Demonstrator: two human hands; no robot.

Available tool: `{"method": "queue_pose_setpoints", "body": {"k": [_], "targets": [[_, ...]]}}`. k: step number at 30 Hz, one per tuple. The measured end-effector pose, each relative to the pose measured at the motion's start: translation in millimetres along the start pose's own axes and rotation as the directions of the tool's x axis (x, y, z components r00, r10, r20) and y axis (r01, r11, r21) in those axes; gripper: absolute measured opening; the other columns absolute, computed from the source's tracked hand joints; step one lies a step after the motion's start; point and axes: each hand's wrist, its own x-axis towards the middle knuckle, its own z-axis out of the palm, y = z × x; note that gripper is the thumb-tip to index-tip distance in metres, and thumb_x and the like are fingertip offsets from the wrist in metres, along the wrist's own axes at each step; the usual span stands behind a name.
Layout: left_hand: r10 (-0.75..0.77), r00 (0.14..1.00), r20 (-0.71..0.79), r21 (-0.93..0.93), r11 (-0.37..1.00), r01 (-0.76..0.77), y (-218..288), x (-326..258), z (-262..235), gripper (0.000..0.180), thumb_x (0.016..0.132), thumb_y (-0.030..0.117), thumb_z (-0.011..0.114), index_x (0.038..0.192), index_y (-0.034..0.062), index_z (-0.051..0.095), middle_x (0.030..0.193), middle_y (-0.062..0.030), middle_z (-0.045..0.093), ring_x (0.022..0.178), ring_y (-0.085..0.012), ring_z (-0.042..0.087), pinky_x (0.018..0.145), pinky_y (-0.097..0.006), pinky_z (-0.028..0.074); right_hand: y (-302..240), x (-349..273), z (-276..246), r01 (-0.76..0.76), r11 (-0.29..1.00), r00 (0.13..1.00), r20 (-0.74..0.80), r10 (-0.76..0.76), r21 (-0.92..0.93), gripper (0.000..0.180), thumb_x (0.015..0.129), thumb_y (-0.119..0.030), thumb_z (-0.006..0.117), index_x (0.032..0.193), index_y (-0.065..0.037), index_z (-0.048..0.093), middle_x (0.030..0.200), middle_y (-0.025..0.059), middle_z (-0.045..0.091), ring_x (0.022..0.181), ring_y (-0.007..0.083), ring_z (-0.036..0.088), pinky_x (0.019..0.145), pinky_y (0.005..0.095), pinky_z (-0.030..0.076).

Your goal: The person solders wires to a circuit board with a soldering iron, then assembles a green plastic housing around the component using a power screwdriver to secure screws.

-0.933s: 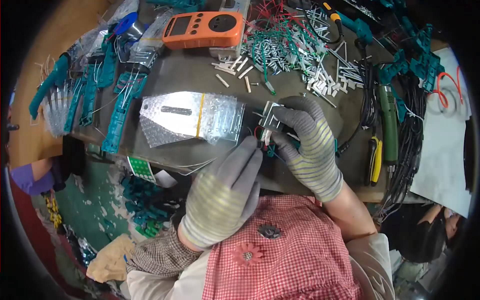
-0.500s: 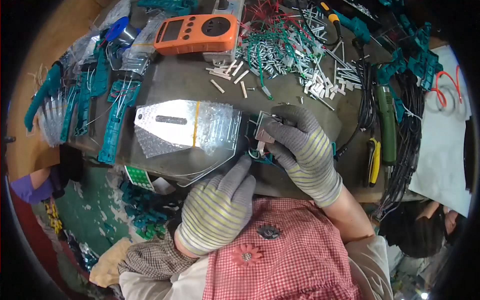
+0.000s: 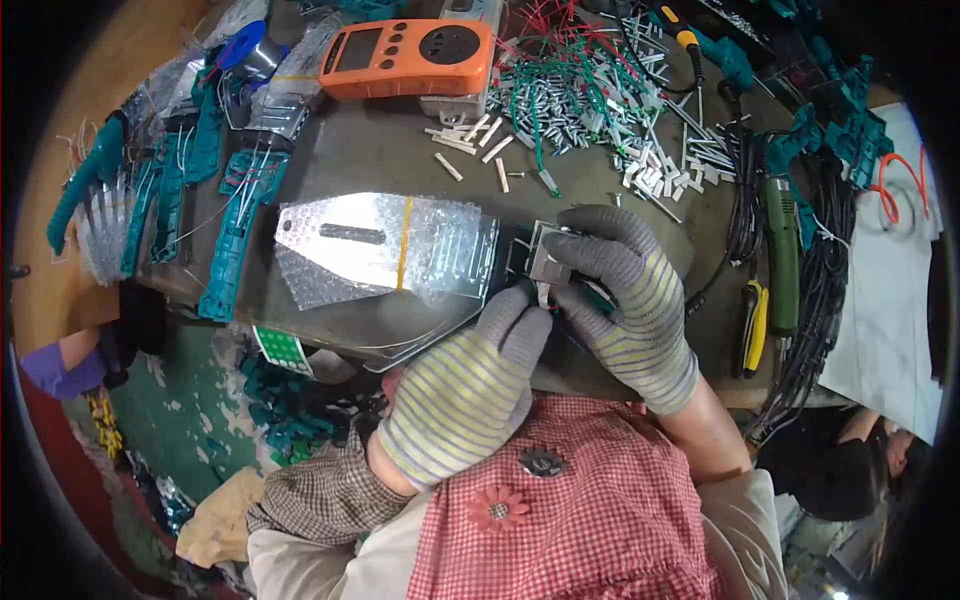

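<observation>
A small rectangular silvery metal part point(image 3: 550, 263) stands by the table's near edge. My right hand point(image 3: 632, 305), in a striped grey and yellow knitted glove, grips it from the right, its thumb below. Short pale wires point(image 3: 543, 294) come out under the part. In a matching glove, my left hand point(image 3: 465, 385) is closed, with its fingertips pressed together at those wires. What lies beneath the fingertips is mostly hidden. Just left of the hands rests a metal plate in bubble wrap point(image 3: 365, 250), held round by a yellow band.
An orange meter point(image 3: 408, 58) lies at the back, beside a heap of metal and white pins point(image 3: 590, 110) with red and green wires. Teal casing halves point(image 3: 240, 220) lie left. To the right are a green tool point(image 3: 780, 255), yellow cutters point(image 3: 752, 325) and black cables point(image 3: 825, 270).
My left hand has moved up and right to the wires below the metal part, its fingers drawing together. My right hand keeps its grip, and the part has turned a little.
</observation>
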Motion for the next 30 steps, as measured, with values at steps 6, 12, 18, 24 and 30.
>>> {"method": "queue_pose_setpoints", "body": {"k": [6,12,18,24,30], "targets": [[-0.052,0.983,0.179,0.362,0.932,-0.017,30,21,-29,0.043,0.082,0.009,0.073,0.124,0.0066,0.07,0.124,-0.0131,0.072,0.081,-0.0291,0.075,0.067,-0.041,0.062,1,1,0,0.036,0.999,0.999,0.028,-0.037,0.013,0.04,0.083,0.0,0.083,0.121,-0.005,0.073,0.124,0.0192,0.07,0.102,0.0378,0.076,0.085,0.0425,0.061],[0.251,0.958,0.137,0.37,0.884,-0.285,-23,65,-107,0.051,0.073,0.01,0.081,0.124,0.0113,0.076,0.128,-0.0106,0.071,0.111,-0.0336,0.068,0.096,-0.047,0.057,3,1,-6,0.075,0.997,0.992,0.106,-0.073,-0.018,0.044,0.083,-0.005,0.081,0.126,-0.002,0.071,0.123,0.0187,0.07,0.106,0.0388,0.072,0.088,0.0453,0.06],[0.25,0.913,0.324,0.182,0.93,-0.319,-74,73,-80,0.082,0.062,0.017,0.089,0.142,0.0183,0.073,0.128,-0.0106,0.068,0.116,-0.036,0.065,0.101,-0.047,0.055,2,6,-3,0.034,0.995,0.995,0.086,-0.042,0.093,0.042,0.081,-0.005,0.084,0.122,-0.003,0.074,0.116,0.0164,0.071,0.101,0.0374,0.073,0.085,0.0451,0.06],[0.2,0.955,0.222,0.175,0.955,-0.24,-63,58,-66,0.084,0.057,0.028,0.091,0.139,0.0174,0.075,0.117,-0.0126,0.066,0.103,-0.0355,0.065,0.093,-0.048,0.055,8,11,-22,0.044,0.978,0.957,0.272,-0.1,0.203,0.028,0.087,-0.013,0.086,0.113,-0.008,0.077,0.104,0.011,0.073,0.091,0.0336,0.072,0.081,0.0448,0.058],[0.176,0.965,0.195,0.184,0.96,-0.212,-48,50,-63,0.079,0.059,0.026,0.094,0.135,0.02,0.076,0.118,-0.0139,0.065,0.1,-0.0364,0.068,0.088,-0.049,0.056,9,9,-20,-0.029,0.991,0.95,0.312,-0.014,0.133,0.032,0.085,-0.018,0.087,0.113,-0.008,0.076,0.109,0.0117,0.073,0.096,0.0356,0.072,0.085,0.0466,0.057]]}}
